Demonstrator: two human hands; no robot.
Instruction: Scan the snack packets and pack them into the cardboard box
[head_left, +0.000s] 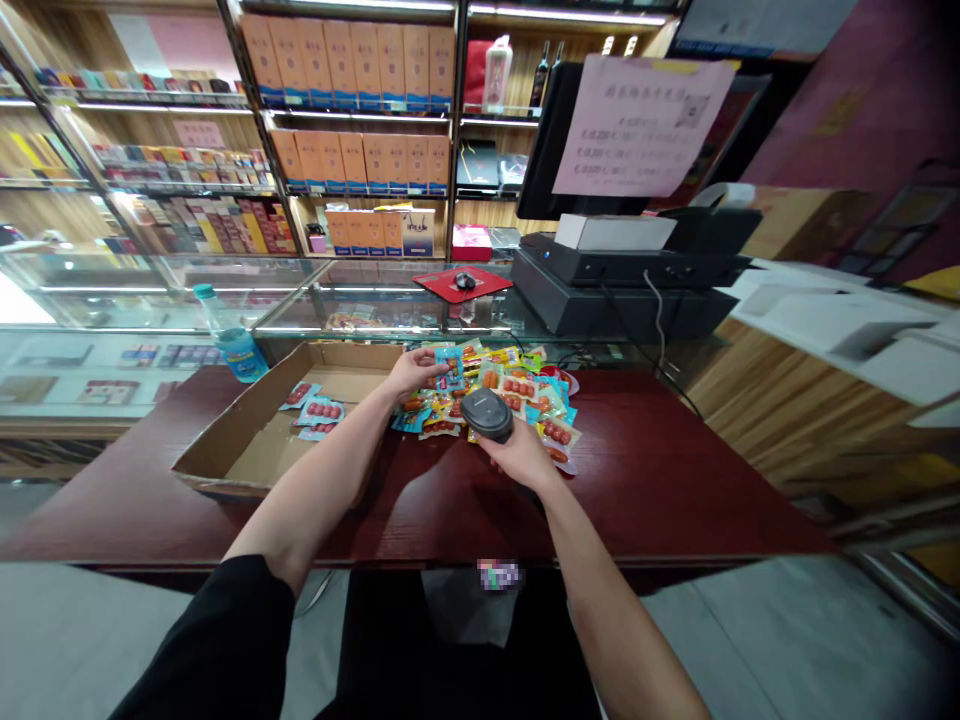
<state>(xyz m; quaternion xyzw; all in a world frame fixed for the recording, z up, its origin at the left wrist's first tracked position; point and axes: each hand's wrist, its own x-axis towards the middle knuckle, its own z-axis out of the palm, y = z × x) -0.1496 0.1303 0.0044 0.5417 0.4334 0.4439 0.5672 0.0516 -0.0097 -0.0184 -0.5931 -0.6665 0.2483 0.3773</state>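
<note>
The box (259,455) sits on the tabletop's (645,500) left side, a few packets (324,411) inside. Just right of it lies the heap (519,386). The bottle (238,347) stands behind the box, toward the left. Behind the heap, the mouse (465,281) rests on the mat (491,286), left of the monitor (546,150). Shelves (360,117) stand farther back.
</note>
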